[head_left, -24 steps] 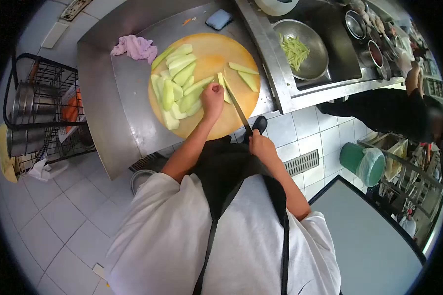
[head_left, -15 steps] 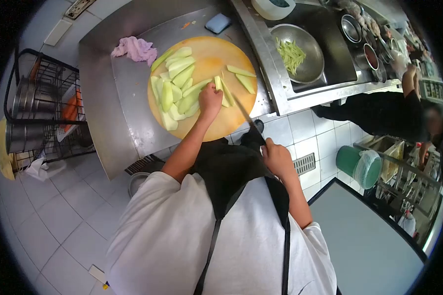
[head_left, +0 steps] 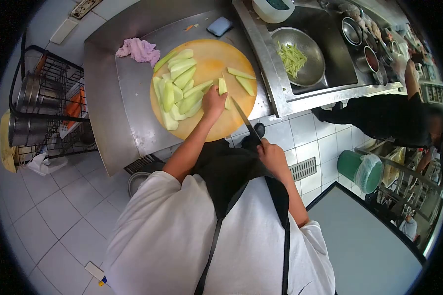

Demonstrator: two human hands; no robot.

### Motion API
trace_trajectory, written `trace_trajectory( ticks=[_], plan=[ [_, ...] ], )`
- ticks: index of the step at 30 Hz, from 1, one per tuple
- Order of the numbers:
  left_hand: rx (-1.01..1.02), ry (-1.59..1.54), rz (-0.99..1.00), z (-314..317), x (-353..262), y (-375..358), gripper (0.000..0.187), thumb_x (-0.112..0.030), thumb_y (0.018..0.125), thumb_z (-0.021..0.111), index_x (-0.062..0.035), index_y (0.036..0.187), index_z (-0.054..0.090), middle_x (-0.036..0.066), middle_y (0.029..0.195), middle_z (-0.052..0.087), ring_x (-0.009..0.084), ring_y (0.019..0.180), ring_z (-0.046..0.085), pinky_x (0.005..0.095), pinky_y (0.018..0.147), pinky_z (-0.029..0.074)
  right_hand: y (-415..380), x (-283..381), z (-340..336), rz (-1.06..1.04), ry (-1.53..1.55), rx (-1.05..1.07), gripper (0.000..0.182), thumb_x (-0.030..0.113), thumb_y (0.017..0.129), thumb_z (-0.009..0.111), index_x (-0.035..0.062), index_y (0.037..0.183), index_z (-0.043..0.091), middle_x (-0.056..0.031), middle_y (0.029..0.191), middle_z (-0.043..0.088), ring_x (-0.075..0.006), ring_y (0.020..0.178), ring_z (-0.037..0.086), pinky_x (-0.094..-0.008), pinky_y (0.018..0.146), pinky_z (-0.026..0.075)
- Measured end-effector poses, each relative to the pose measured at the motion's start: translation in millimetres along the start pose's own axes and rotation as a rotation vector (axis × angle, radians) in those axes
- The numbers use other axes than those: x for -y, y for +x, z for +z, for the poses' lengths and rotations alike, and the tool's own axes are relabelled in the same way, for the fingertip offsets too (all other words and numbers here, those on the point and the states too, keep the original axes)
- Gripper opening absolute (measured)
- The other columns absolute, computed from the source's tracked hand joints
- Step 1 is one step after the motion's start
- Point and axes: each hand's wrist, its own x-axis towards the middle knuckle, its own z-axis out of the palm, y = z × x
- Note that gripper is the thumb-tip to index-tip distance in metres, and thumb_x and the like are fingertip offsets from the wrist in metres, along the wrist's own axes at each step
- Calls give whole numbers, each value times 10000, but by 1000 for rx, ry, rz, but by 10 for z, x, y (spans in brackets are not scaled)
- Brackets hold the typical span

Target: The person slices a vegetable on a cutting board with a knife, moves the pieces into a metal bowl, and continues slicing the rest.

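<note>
My left hand (head_left: 214,102) presses down on a pale green wedge of melon (head_left: 223,87) near the middle of the round cutting board (head_left: 216,129), fingers curled over it and closed on it. My right hand (head_left: 272,155) is wrapped tight around the handle of the knife (head_left: 245,121), whose blade slants up from the near right toward the wedge, its tip just beside my left fingers.

That closeness is the main risk as I see it. If the blade comes down while my knuckles sit this near its tip, a small slip sideways could nick a finger. The melon looks wet and slick, so the wedge may skid under my palm and take my fingers into the edge.

The heap of cut slices (head_left: 178,88) crowds the left half of the board, touching my hand's side. I judge that a careless push could send some off the far left edge onto the steel counter (head_left: 128,103).

My right hand hangs off the near edge of the board, over the floor, so a loosened hold could drop the knife toward my feet.

Another person (head_left: 384,115) works at the right, well apart from me, beyond the metal bowl (head_left: 300,51) of green strips; a sudden bump from there seems unlikely but possible.
</note>
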Motion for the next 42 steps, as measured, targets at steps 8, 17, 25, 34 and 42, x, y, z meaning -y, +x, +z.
trace_trajectory(
  ticks=[8,17,25,34,42],
  plan=[
    [42,232,220,-52,-232,-188,473,-170,788,828,-27,1216,684,142,991,690,321,912,695,424,780,546,12,-42,95,60,39,-134,172,174,982,589,9,961,546,-257,692,657,-468,666,662,-571,627,525],
    [69,160,269,-16,-281,-281,490,-98,805,775,-50,1281,669,188,1086,621,393,1004,652,481,862,532,411,121,344,-2,0,-172,161,128,952,587,-6,898,515,-265,658,645,-458,642,673,-562,596,537],
    [68,192,434,-97,-362,-325,397,-23,826,728,25,1216,673,185,1095,610,388,997,657,474,837,540,556,144,537,45,-83,-110,113,95,936,555,-7,927,506,-261,695,673,-449,664,696,-529,604,562],
    [17,150,420,-21,-288,-358,357,-55,827,736,39,1167,681,183,1154,635,387,1017,663,459,858,544,864,35,677,-12,-85,-155,118,99,963,529,-17,963,509,-264,715,675,-458,670,685,-551,610,546],
    [2,192,414,-25,-269,-370,344,-66,823,736,41,1146,688,176,1169,648,382,999,675,456,854,553,645,80,466,-17,-117,-110,118,97,949,540,-13,953,499,-256,709,683,-446,672,701,-539,605,567]
  ],
)
